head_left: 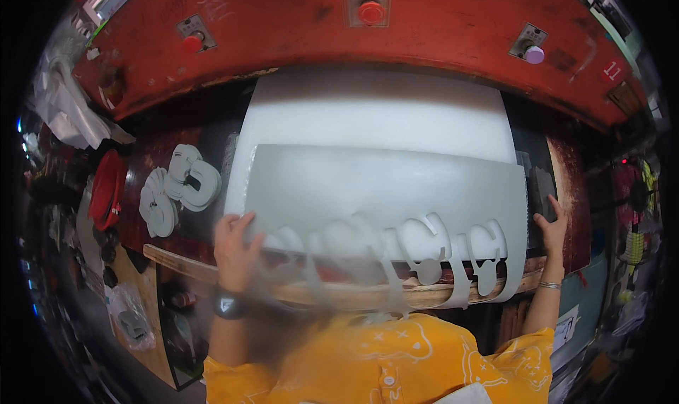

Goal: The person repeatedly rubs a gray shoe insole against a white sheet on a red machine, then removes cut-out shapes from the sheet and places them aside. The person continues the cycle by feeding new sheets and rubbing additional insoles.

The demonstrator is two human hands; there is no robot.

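A light grey sheet of flexible material lies over a white board. Curved shapes have been cut out along its near side, leaving thin strips that hang over the table edge toward my body. My left hand is at the sheet's left edge, thumb and fingers apart, fingertips on or right beside the edge. Just off the right edge is my right hand, fingers spread and holding nothing. A blurred patch hides part of the cutouts near the left hand.
A red machine beam with a red button in its middle spans the far side. Stacked grey cut pieces sit on the left, beside a red round object. A wooden strip edges the table's front.
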